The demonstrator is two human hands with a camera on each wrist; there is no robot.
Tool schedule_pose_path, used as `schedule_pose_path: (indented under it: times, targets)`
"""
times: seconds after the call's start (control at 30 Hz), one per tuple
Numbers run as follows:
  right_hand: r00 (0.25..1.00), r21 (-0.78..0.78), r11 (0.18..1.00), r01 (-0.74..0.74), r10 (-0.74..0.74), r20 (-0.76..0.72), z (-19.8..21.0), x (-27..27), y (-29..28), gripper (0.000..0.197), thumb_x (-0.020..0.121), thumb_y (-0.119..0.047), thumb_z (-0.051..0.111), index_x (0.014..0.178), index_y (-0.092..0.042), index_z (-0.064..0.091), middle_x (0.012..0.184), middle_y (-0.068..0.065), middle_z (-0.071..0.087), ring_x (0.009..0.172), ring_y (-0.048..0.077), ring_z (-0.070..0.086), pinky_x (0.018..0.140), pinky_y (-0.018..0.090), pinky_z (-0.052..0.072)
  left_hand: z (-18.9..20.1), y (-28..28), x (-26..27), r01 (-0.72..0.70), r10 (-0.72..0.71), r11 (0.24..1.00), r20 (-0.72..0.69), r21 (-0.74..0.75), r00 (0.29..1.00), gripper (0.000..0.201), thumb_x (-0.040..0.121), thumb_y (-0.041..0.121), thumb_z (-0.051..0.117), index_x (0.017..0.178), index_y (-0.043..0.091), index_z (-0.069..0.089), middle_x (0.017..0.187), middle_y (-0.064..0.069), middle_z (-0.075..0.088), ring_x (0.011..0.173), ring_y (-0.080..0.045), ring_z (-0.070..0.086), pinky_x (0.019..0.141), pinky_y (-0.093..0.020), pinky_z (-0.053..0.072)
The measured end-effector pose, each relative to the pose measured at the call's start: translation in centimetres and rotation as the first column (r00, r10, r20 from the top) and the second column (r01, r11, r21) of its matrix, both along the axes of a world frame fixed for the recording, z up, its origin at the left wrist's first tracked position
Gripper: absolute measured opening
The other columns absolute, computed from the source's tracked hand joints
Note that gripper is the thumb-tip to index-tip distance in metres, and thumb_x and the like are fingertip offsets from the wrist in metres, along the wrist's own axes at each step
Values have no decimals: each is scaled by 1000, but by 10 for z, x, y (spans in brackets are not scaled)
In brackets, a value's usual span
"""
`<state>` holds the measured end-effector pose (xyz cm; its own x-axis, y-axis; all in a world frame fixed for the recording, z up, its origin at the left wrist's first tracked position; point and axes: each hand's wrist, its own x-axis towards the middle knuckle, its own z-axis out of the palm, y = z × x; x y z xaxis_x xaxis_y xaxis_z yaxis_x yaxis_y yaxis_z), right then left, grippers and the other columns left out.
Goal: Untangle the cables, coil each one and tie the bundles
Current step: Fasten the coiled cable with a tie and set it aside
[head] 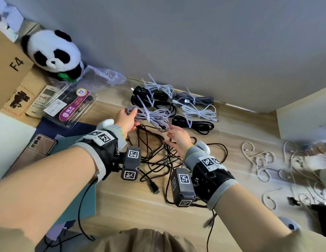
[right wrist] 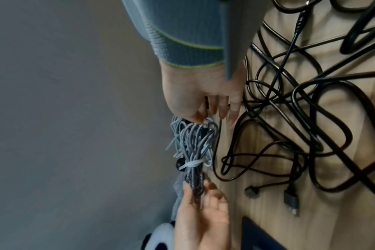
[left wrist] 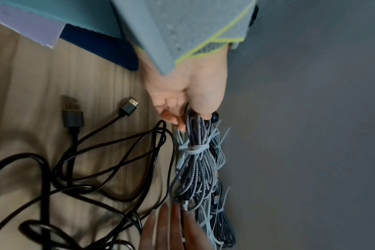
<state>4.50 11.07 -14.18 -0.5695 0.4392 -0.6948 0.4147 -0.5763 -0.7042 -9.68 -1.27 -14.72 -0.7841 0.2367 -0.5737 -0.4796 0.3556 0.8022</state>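
Note:
My left hand (head: 132, 119) grips the left end of a coiled grey braided cable bundle (head: 151, 115), which is cinched at its middle by a white zip tie (head: 149, 116) and held just above the wooden desk. In the left wrist view the thumb and fingers pinch the bundle (left wrist: 195, 169) at its top loop. My right hand (head: 169, 135) hovers at the bundle's right end with straight fingers (left wrist: 173, 228); its thumb touches the loop end of the bundle (right wrist: 193, 148). A loose tangle of black cables (head: 155, 155) lies under both hands.
Several zip-tied bundles lie along the grey wall: black (head: 151, 99), white (head: 160, 88), grey (head: 196, 99), white (head: 200, 111), black (head: 193, 123). Loose white cables (head: 266, 160) sprawl at right. A panda plush (head: 53, 51), cardboard box (head: 7, 66), plastic package (head: 69, 106) and phone (head: 42, 146) crowd the left.

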Motion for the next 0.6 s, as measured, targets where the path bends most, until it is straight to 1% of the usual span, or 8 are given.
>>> schedule_pose_path:
  times: [0.1, 0.2, 0.23, 0.37, 0.4, 0.5, 0.53, 0.6]
  targets:
    - [990, 34, 990, -138, 138, 2, -11, -3, 8, 47, 96, 11, 33, 142, 1, 36, 87, 6, 49, 72, 13, 47, 56, 17, 52, -9, 6, -8, -5, 5, 999, 1, -39, 1000, 19, 97, 28, 49, 111, 14, 49, 76, 1, 54, 54, -9, 45, 35, -11, 37]
    - [963, 115, 964, -241, 222, 153, -20, -12, 7, 44, 97, 0, 41, 139, -14, 46, 117, 12, 54, 91, 17, 53, 64, 23, 52, -20, 6, -12, 17, -13, 994, 34, -110, 999, 37, 98, 31, 47, 126, 7, 46, 80, -3, 53, 54, -9, 45, 35, -13, 37]
    - [941, 148, 941, -304, 272, 201, -24, -16, 7, 42, 98, -6, 43, 138, -18, 47, 120, 11, 54, 97, 18, 52, 66, 24, 51, -23, 7, -13, 15, -8, 992, 55, -124, 998, 38, 98, 31, 46, 127, 6, 45, 79, -4, 53, 54, -9, 46, 34, -13, 37]
    - [823, 169, 828, -535, 465, 327, -31, -19, 3, 33, 98, -13, 44, 129, -13, 54, 92, 0, 52, 86, 16, 51, 56, 18, 45, -29, 7, -19, -30, 43, 992, 108, -119, 993, 27, 98, 27, 48, 114, 5, 48, 73, -6, 54, 40, -6, 52, 35, -14, 43]
    - [804, 153, 815, -559, 487, 340, -33, -17, 2, 32, 97, -13, 44, 127, -12, 56, 92, 0, 51, 88, 16, 50, 55, 18, 44, -30, 8, -20, -39, 52, 994, 129, -100, 990, 25, 98, 25, 48, 113, 5, 47, 76, -9, 55, 38, -5, 53, 36, -15, 44]
    - [751, 157, 759, -631, 549, 367, -33, -8, 1, 32, 96, -13, 45, 123, -15, 62, 105, 2, 55, 93, 17, 53, 56, 18, 46, -28, 9, -18, 2, 13, 997, 182, -80, 983, 14, 99, 16, 45, 109, 6, 42, 100, -18, 55, 60, -14, 55, 37, -14, 45]
    - [735, 153, 743, -652, 568, 372, -32, -4, 2, 32, 96, -13, 45, 123, -13, 62, 106, 3, 56, 91, 18, 55, 57, 19, 48, -26, 9, -16, 40, -22, 995, 191, -92, 981, 6, 100, 14, 43, 100, 8, 43, 105, -17, 54, 64, -14, 53, 39, -14, 44]
    - [705, 130, 719, -683, 602, 374, -29, 3, 1, 31, 97, -15, 46, 124, -10, 61, 107, 4, 56, 90, 20, 57, 59, 18, 50, -28, 6, -11, 122, -96, 984, 187, -133, 978, 12, 99, 10, 41, 88, 11, 47, 110, -12, 55, 71, -12, 54, 46, -17, 41]
